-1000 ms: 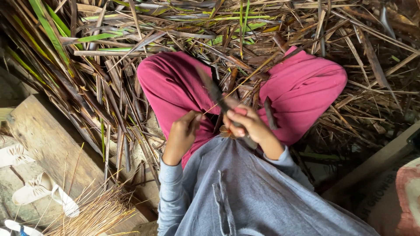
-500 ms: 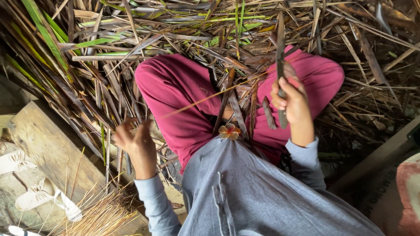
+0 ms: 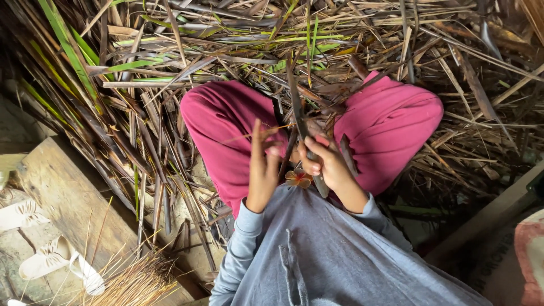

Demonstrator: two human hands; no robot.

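Where dry brown and green leaf blades (image 3: 170, 68) heap across the whole ground: one heap, uncounted blades. One wooden plank (image 3: 68, 198), lower left. Two pale sandals (image 3: 51, 260), left edge. One small bundle of thin ribs (image 3: 136, 283), bottom edge. Right hand (image 3: 326, 164): fingers closed round one knife (image 3: 303, 133), over the lap. Left hand (image 3: 262, 164): fingers pinching one thin rib (image 3: 249, 136).

Magenta trousers (image 3: 226, 124), grey top (image 3: 323, 249), white sandals (image 3: 51, 258) — brown dry leaves (image 3: 141, 113) streaked with green blades (image 3: 68, 48).
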